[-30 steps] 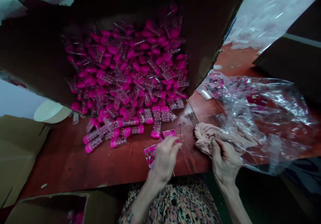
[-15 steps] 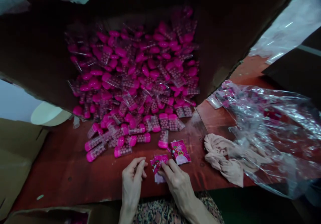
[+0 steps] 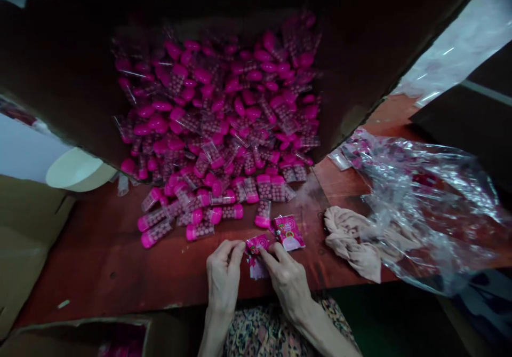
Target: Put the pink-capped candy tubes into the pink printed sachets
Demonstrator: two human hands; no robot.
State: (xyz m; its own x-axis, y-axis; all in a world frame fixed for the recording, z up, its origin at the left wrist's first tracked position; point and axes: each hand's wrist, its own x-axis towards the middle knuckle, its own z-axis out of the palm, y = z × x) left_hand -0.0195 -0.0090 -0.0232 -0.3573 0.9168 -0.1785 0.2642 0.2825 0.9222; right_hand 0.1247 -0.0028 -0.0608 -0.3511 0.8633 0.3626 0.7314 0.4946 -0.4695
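Head view: a printed pink packet (image 3: 258, 270) lies on the worktop (image 3: 120, 263) close to its front edge, between both hands. The right hand (image 3: 288, 281) rests fingertips on it, apparently to steady it; the left hand (image 3: 224, 277) has thumb and forefinger together at its left edge. Whether either hand actually pinches the packet cannot be told, as fingers cover part of it. Capped tubes (image 3: 158, 232) spill from the carton (image 3: 352, 79), presumably for easy reach. Its interior is dark; glare obscures the clear plastic bag's (image 3: 448, 207) contents.
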